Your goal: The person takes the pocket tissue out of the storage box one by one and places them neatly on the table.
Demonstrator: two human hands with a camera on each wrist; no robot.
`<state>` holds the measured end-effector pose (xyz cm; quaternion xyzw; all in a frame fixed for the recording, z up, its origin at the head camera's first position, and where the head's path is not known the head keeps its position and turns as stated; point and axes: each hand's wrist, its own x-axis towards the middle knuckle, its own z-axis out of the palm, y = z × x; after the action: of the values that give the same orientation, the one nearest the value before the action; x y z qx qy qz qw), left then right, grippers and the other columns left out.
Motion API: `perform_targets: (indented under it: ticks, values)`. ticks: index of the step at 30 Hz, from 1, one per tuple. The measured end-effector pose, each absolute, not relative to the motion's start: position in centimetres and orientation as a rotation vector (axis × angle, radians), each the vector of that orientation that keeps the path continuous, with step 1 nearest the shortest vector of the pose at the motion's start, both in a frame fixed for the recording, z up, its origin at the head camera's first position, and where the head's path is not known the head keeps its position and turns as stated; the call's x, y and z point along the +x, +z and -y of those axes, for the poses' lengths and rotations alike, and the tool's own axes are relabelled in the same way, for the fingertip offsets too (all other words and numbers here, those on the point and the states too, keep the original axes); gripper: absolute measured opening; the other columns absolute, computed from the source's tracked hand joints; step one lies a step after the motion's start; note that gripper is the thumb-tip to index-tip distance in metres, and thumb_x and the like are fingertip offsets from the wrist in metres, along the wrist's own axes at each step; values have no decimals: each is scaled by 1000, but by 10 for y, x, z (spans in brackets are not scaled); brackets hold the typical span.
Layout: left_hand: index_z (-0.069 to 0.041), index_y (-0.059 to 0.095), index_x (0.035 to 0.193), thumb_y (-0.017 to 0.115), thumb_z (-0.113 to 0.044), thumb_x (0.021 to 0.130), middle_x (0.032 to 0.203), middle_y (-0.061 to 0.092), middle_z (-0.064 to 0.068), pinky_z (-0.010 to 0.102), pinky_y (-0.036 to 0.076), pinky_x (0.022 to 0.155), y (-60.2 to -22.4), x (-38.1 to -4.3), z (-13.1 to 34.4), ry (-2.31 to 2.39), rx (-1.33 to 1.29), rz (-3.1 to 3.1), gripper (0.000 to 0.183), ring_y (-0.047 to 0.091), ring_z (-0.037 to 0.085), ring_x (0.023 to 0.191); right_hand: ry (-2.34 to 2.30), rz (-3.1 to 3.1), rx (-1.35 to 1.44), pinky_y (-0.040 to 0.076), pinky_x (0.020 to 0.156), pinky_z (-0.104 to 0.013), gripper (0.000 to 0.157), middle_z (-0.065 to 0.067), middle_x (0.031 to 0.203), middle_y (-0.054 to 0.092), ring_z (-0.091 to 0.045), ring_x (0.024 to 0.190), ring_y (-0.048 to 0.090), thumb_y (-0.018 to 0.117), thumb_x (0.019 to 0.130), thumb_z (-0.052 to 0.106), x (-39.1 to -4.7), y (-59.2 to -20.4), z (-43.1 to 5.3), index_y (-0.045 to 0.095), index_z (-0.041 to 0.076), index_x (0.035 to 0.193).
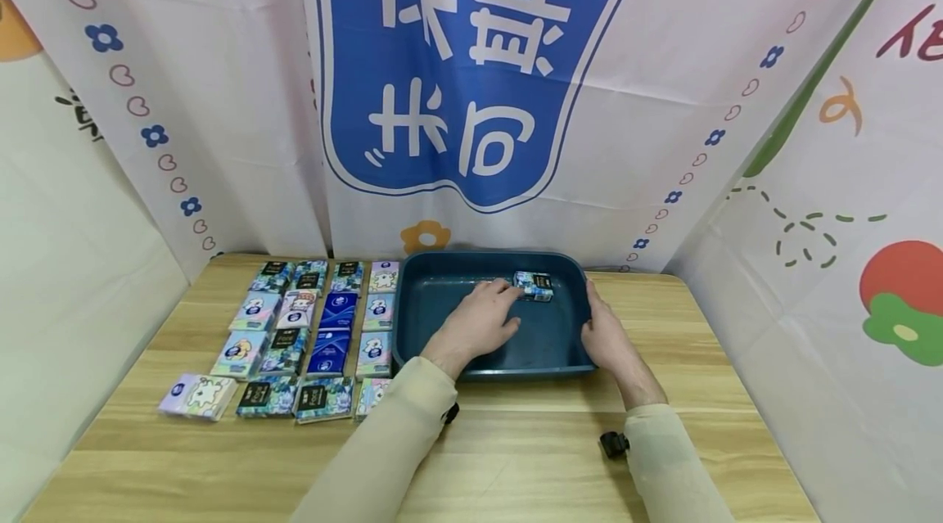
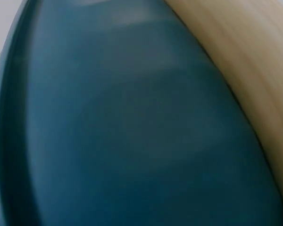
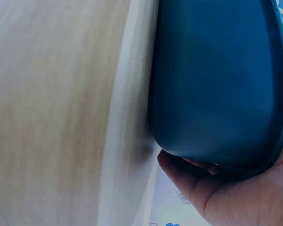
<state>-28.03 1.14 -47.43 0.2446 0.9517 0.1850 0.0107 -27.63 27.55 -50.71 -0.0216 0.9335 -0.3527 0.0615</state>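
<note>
A dark blue plastic tray (image 1: 427, 294) stands at the back of the table. Inside it, toward the back right, lies a patterned tissue pack (image 1: 536, 286) with a black label. My left hand (image 1: 477, 322) reaches over the front rim, its relaxed fingertips right at the pack's left edge and its thumb apart from it. With my right hand (image 1: 608, 335) I hold the tray's right wall, thumb over the rim and fingers along the outside. The right wrist view shows that hand (image 3: 240, 197) against the tray's end; the left wrist view shows only tray surface (image 2: 122, 117) and table.
Left of the tray, several tissue packs lie in rows, among them dark blue packs (image 1: 329, 351), pastel cartoon packs (image 1: 197, 396) and black-labelled floral packs (image 1: 324, 399). A printed curtain (image 1: 250, 97) hangs behind the wooden table (image 1: 516, 457).
</note>
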Motion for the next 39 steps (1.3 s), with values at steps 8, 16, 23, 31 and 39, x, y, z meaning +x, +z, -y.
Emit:
perform_targets:
  ticks: [8,16,23,31,39]
  values:
    - [-13,64,167,76,-29,117,175,62,13,51,53,137,-481,-287,-35,547,742,-2970,54,59,36,163,-1069,-2825,-72,19,149,-68,83,-31,195,10,-54,181,18,37,113,-9,-277,-507,-276,0,0,187]
    - [-16,52,177,73,-34,117,186,50,10,51,49,141,-485,-294,-57,471,688,-2955,66,50,34,172,-1068,-2832,-70,20,148,-69,83,-32,194,13,-55,180,20,37,113,-9,-275,-505,-275,1,-1,187]
    - [-24,34,187,74,-43,115,197,29,4,51,37,148,-519,-320,-77,427,678,-2929,84,31,28,183,-1052,-2831,-74,22,148,-71,84,-34,194,12,-56,180,20,38,113,-8,-275,-503,-277,-1,0,187]
    - [-23,33,187,70,-45,118,197,28,0,48,36,149,-503,-310,-79,224,620,-2882,81,29,22,184,-1041,-2836,-82,21,148,-70,85,-33,194,12,-55,181,19,39,112,-9,-275,-502,-277,-1,-1,187]
    - [-24,62,170,69,-45,118,176,62,-2,47,58,128,-505,-313,-83,111,684,-3003,56,61,24,160,-1039,-2833,-87,20,148,-70,85,-33,194,11,-55,181,19,39,112,-8,-276,-504,-277,0,-1,187]
